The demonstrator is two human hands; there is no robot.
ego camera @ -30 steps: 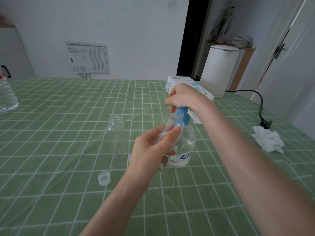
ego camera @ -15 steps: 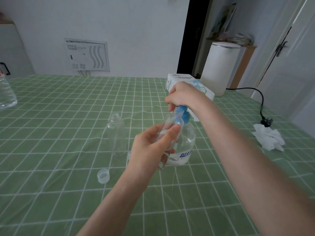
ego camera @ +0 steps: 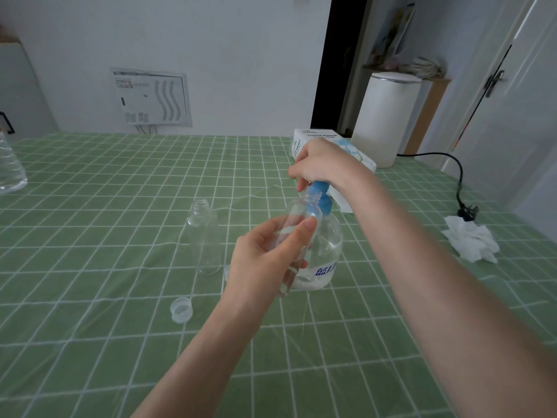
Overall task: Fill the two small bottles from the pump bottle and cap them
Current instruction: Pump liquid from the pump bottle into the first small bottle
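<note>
My left hand (ego camera: 265,260) grips a small clear bottle (ego camera: 301,217), tilted so its open neck sits just under the blue pump head. The clear pump bottle (ego camera: 327,251) with a blue pump (ego camera: 322,196) stands on the green checked tablecloth (ego camera: 120,236). My right hand (ego camera: 319,164) lies on top of the pump head with its fingers curled over it. A second small clear bottle (ego camera: 205,236) stands upright and uncapped to the left. One clear cap (ego camera: 180,309) lies on the cloth in front of it.
A white tissue box (ego camera: 316,140) sits behind my right hand, a white cylindrical appliance (ego camera: 388,116) beyond it. A crumpled tissue (ego camera: 470,241) and a black cord with plug (ego camera: 464,206) lie at the right. A large clear bottle (ego camera: 9,167) stands at the far left edge.
Both hands and the bottles keep nearly the same pose; only the view has shifted slightly.
</note>
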